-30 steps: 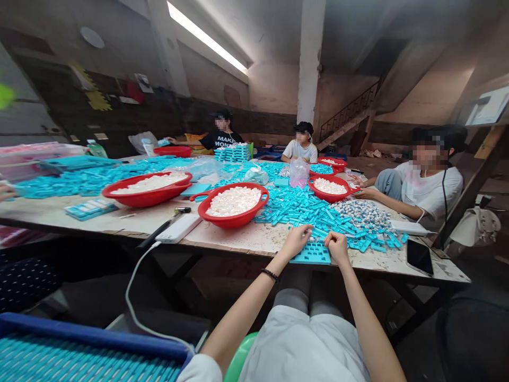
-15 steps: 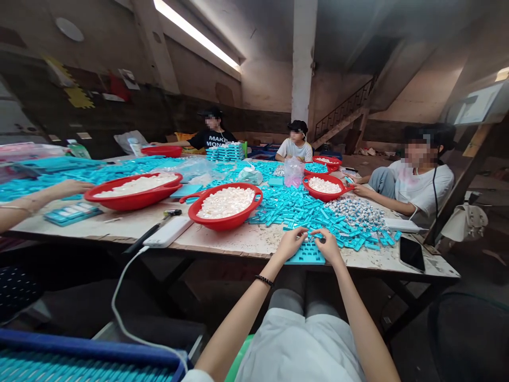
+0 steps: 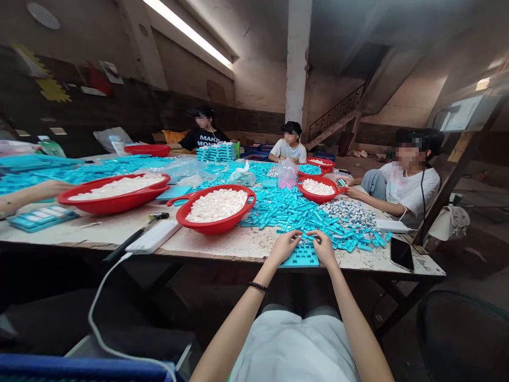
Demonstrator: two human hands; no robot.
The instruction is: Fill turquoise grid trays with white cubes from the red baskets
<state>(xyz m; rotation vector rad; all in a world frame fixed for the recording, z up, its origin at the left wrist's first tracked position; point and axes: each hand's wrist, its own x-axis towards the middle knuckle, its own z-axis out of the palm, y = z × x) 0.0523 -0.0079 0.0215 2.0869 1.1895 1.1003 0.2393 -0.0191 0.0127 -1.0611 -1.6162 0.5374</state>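
Observation:
A blue tray with rows of slots [image 3: 301, 257] lies at the table's front edge. Over its left back corner, my left hand [image 3: 285, 246] has its fingers pressed together at a small blue piece [image 3: 307, 237]. From the right, my right hand [image 3: 323, 247] pinches the other end of that piece. Just behind both hands spreads a large heap of blue pieces [image 3: 290, 208]. A red basket of white pieces [image 3: 214, 225] stands to the left of the heap, and small white-and-blue parts [image 3: 350, 215] are piled on the right.
A phone [image 3: 401, 253] lies near the right corner. Left of the basket are a white power bank [image 3: 153, 237] with a cable and another red basket [image 3: 115, 204]. Other people sit around the table [image 3: 222, 245]; at far left a person's hand reaches over blue trays [image 3: 42, 217].
The view has shifted, so most of the table appears further left. Both my hands stay close together over the tray, with the blue piece now spanning between their fingertips.

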